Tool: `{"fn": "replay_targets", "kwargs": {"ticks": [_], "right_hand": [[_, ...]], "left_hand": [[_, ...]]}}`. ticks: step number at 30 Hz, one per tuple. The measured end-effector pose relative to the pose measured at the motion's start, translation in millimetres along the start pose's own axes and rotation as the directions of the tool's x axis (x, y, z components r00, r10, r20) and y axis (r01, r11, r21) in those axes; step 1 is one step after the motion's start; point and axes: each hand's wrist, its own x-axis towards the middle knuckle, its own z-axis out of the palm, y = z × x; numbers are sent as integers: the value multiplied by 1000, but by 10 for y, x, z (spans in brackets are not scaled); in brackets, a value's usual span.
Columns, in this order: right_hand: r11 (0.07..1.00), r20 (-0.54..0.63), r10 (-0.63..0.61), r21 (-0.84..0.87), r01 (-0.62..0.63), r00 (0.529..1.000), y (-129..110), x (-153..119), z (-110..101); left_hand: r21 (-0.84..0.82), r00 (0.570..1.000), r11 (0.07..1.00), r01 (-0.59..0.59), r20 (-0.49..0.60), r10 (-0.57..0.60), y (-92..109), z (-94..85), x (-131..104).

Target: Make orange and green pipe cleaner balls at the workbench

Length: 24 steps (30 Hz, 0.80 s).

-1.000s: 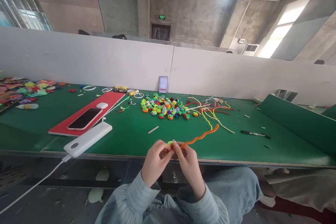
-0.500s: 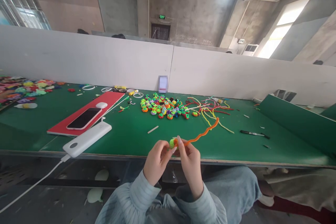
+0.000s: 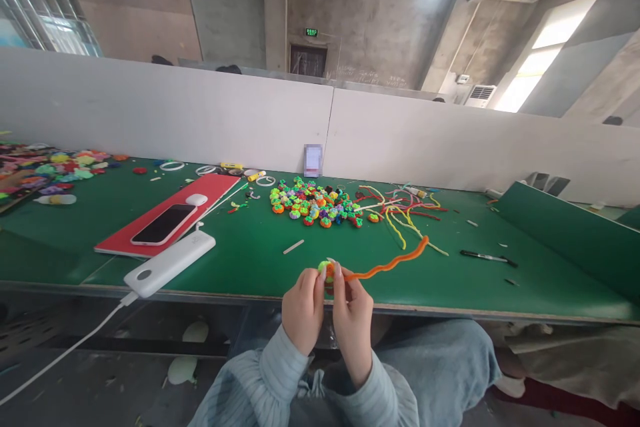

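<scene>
Just over the table's front edge, my left hand (image 3: 304, 303) pinches a small green-and-orange pipe-cleaner piece (image 3: 325, 269). My right hand (image 3: 353, 307) is closed on the orange pipe cleaner (image 3: 393, 265) where it meets that piece; its wavy loose length runs out to the right. The fingertips of both hands nearly touch and cover part of the small piece. Beyond them lies a pile of small colourful pipe-cleaner pieces (image 3: 315, 203), with loose pipe cleaners (image 3: 400, 210) in red, yellow and white at its right.
On the left of the green table (image 3: 240, 260) are a red folder (image 3: 117, 235), a phone (image 3: 165, 223) and a white power bank (image 3: 170, 263) with a cable. A black pen (image 3: 487, 257) lies right. A white partition (image 3: 200, 113) stands behind; a small stick (image 3: 293, 247) lies ahead.
My hands have come closer together, with the left one turned more upright. The orange pipe cleaner's free end has swung a little right and down.
</scene>
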Motion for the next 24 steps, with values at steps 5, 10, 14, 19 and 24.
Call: {"fn": "replay_targets", "kwargs": {"ticks": [5, 10, 14, 19, 24], "right_hand": [[997, -25, -29, -71, 27, 999, 9, -20, 8], [997, -47, -60, -58, 57, 997, 42, -53, 29], [998, -48, -33, 52, 36, 998, 43, -56, 40], [981, 3, -5, 194, 4, 1000, -24, 8, 39], [983, 19, 10, 184, -13, 1000, -59, 48, 34]], "left_hand": [[-104, 996, 991, 83, -3, -84, 26, -7, -10], [-199, 989, 969, 145, 15, -145, 57, -16, -5], [-234, 988, 960, 154, 32, -151, 74, -45, 29], [-218, 990, 967, 133, 68, -121, 65, -78, 30], [-233, 992, 964, 127, 52, -118, 72, -68, 25]]}}
